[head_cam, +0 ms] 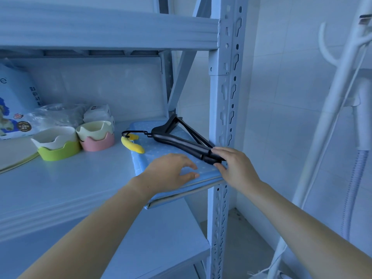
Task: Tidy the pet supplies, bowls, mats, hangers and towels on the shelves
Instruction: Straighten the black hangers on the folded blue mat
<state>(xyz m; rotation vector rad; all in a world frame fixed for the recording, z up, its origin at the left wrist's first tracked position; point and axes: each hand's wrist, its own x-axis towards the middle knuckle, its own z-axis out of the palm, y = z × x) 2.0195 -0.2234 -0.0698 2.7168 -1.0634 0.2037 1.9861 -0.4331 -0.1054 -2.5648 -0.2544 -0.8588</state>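
A folded blue dotted mat lies at the right end of the middle shelf, its front corner hanging over the edge. On it rest stacked black hangers and a yellow banana-shaped toy. My left hand rests flat on the mat's front part with fingers straight. My right hand pinches the near end of the black hangers between thumb and fingers. Two pet bowls stand further left: one with a green base, one with a pink base.
A pet-supply bag stands at the shelf's left, with a clear plastic bag and white packets behind the bowls. The shelf's slotted upright post stands close to my right hand. A white coat stand is at right.
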